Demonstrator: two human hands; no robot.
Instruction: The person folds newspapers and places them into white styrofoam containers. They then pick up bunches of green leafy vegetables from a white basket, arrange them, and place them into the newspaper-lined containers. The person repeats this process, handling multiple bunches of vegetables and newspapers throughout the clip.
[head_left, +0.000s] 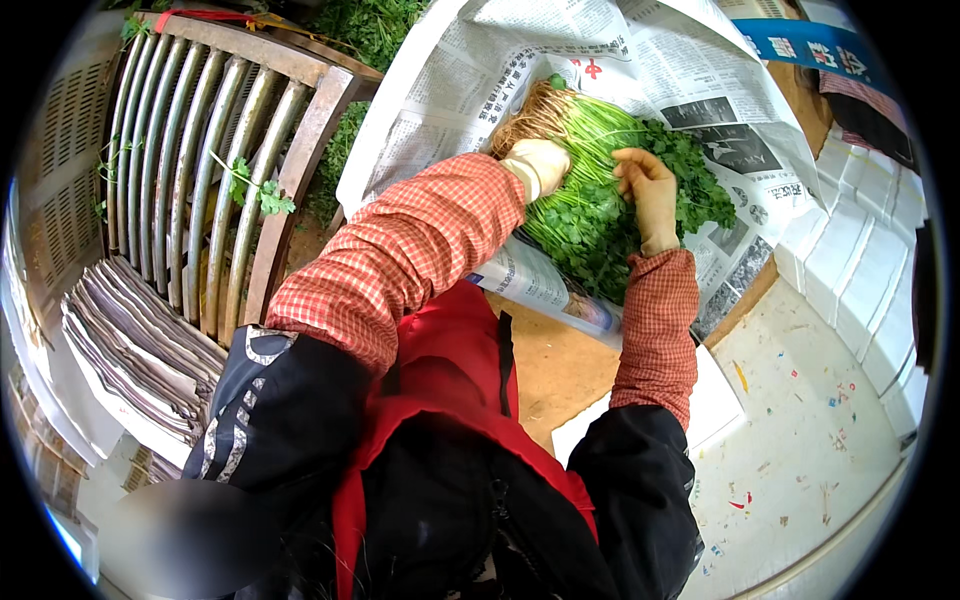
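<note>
A thick heap of rooted green herbs, cilantro by its leaves (592, 165), lies on newspaper sheets (480, 82) that line a white box. Its brown roots point up and left, its leaves right and down. Pale gloves cover both hands. My left hand (541, 168) is lowered onto the stems just below the roots; its fingertips are hidden, so a grip cannot be told. To the right, my right hand (648, 187) hovers at the leaves with bent fingers, thumb and fingertips close together; whether a stem is between them is unclear.
A metal-barred rack (217, 172) with stray sprigs stands at the left, a stack of folded newspapers (135, 360) below it. More greens (367, 30) lie behind the box. White foam boxes (862, 247) line the right side. Scraps litter a pale surface (795, 420) at the lower right.
</note>
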